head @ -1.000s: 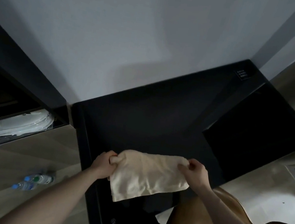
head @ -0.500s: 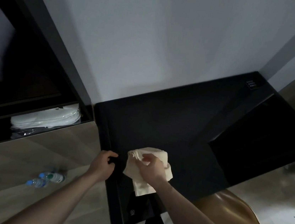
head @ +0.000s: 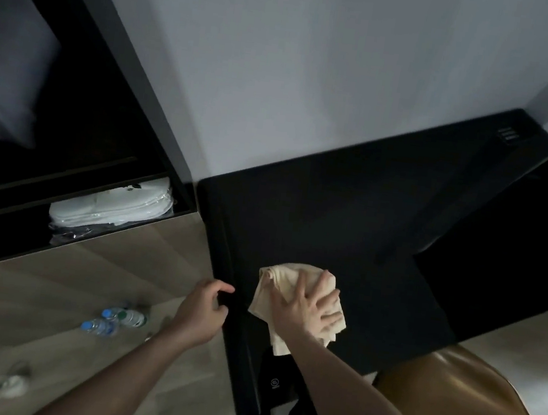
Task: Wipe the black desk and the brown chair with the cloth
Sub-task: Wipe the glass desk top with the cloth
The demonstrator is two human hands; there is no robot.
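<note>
The cream cloth (head: 272, 281) lies bunched on the near left part of the black desk (head: 350, 223). My right hand (head: 308, 310) presses flat on top of the cloth with fingers spread, and one corner of the cloth hangs over the front edge. My left hand (head: 203, 307) is curled around the desk's left edge, just left of the cloth. The glossy brown chair (head: 450, 387) sits at the lower right, partly tucked under the desk's front edge and partly hidden by my right forearm.
A dark open shelf unit on the left holds folded white items (head: 113, 208) and a pillow (head: 3, 70). Two water bottles (head: 113, 320) lie on the wooden floor. A socket panel (head: 508, 135) sits at the desk's far right. A black object (head: 279, 380) stands below the desk.
Both hands held the cloth spread out; my left hand let go and moved to the desk's left edge. My right hand bunched the cloth and now lies flat on it.
</note>
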